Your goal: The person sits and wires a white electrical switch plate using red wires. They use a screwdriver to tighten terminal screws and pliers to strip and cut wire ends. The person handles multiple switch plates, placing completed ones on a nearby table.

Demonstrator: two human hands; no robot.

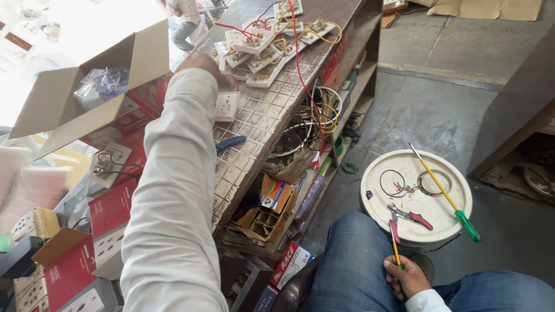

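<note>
Left hand [199, 63] reaching over the worktop [254, 127], its grip hidden behind the sleeve, toward a white switch plate [226, 106] beside wired plates [260, 49] already assembled; right hand [407, 277], below the white bucket lid [416, 196], pinches a yellow-handled tool [395, 249].

Single head view, looks steeply down over workbench [254, 124] and own lap, close range.

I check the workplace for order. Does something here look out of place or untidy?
Yes. A tangle of loose wires spills over the edge of the workbench. A long screwdriver lies across the white bucket lid, its green handle beyond the rim. The left hand reaches to a white socket plate; the right hand holds a thin yellow tool.
</note>
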